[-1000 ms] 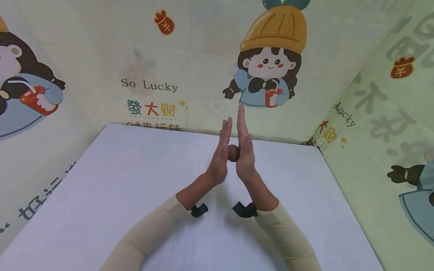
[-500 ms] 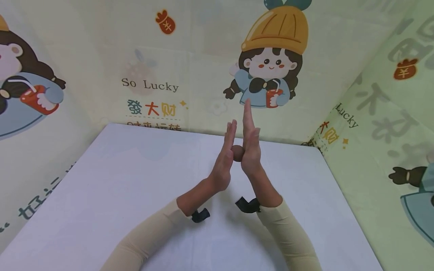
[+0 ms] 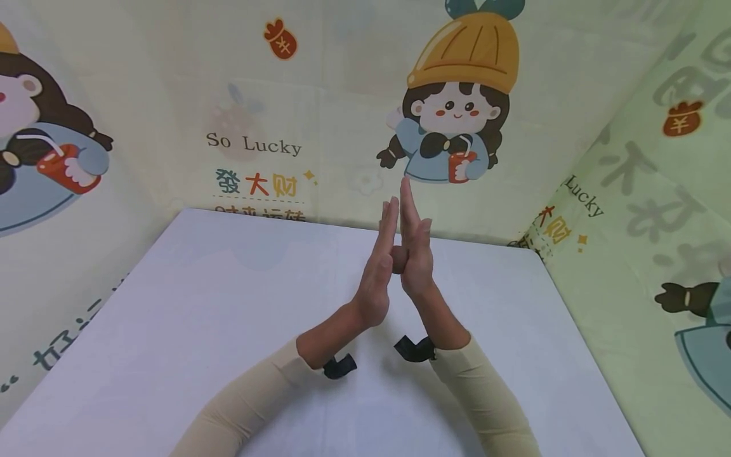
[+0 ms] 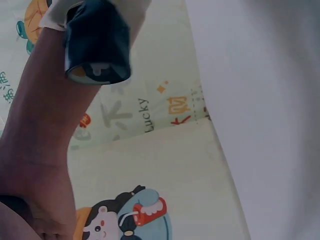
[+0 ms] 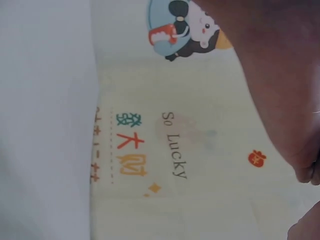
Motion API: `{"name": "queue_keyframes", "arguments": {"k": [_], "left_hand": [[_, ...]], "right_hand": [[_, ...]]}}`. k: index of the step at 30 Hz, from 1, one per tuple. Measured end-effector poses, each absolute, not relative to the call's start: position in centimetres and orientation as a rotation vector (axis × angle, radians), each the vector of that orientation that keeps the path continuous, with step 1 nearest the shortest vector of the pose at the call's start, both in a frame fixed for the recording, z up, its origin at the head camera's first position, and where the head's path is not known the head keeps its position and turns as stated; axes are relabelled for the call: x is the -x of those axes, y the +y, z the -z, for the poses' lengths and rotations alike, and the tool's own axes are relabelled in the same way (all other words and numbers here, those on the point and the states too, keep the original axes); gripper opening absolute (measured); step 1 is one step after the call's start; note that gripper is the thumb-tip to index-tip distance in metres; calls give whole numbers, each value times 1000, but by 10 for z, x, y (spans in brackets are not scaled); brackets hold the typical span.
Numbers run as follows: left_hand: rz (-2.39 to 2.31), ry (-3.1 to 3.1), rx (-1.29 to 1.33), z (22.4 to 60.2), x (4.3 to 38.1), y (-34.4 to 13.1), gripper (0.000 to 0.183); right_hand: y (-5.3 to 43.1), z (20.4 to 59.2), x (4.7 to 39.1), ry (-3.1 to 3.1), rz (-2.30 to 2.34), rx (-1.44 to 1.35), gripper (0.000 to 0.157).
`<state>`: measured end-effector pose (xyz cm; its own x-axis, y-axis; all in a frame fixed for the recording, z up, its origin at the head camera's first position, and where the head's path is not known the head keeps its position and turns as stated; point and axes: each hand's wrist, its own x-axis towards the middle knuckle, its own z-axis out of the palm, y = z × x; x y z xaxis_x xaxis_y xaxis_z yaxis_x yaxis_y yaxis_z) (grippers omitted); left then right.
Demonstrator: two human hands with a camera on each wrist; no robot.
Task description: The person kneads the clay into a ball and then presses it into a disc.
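A small brown ball [image 3: 399, 259] sits between the two palms, held up above the table in the head view. My left hand [image 3: 375, 279] stands upright with straight fingers, its palm against the ball's left side. Facing it, my right hand [image 3: 418, 263] presses the right side, its fingers also straight and pointing away from me. The fingertips lean toward each other at the top. In the left wrist view, the right forearm [image 4: 45, 95] crosses the left side. Part of a hand [image 5: 287, 90] fills the right edge of the right wrist view, where I cannot make out the ball.
A white table [image 3: 245, 279] lies under both arms. Light patterned cloth [image 3: 354, 76] with cartoon figures and lettering rises behind it and at both sides. Each wrist carries a black strap-like mount [image 3: 415, 349], and the sleeves [image 3: 485, 397] are beige.
My right hand went forward and right, then came back toward me and left. My left hand shifted slightly right and forward. The ball stayed between the palms, moving right, then slightly left.
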<state>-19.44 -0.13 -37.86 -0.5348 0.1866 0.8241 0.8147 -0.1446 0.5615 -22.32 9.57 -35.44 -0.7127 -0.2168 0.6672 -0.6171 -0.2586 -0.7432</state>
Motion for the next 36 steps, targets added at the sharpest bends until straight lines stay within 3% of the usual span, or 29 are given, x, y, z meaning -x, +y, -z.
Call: {"name": "queue_keyframes", "arguments": {"k": [25,36], "left_hand": [[1941,-1563,941,361,212,-19,83],[1928,-1551,837,353,223,-30,66]], "right_hand": [[71,374,212,-1837,-1987,-1035,89],[65,381,205,-1873,-1909,-1067,89]]}}
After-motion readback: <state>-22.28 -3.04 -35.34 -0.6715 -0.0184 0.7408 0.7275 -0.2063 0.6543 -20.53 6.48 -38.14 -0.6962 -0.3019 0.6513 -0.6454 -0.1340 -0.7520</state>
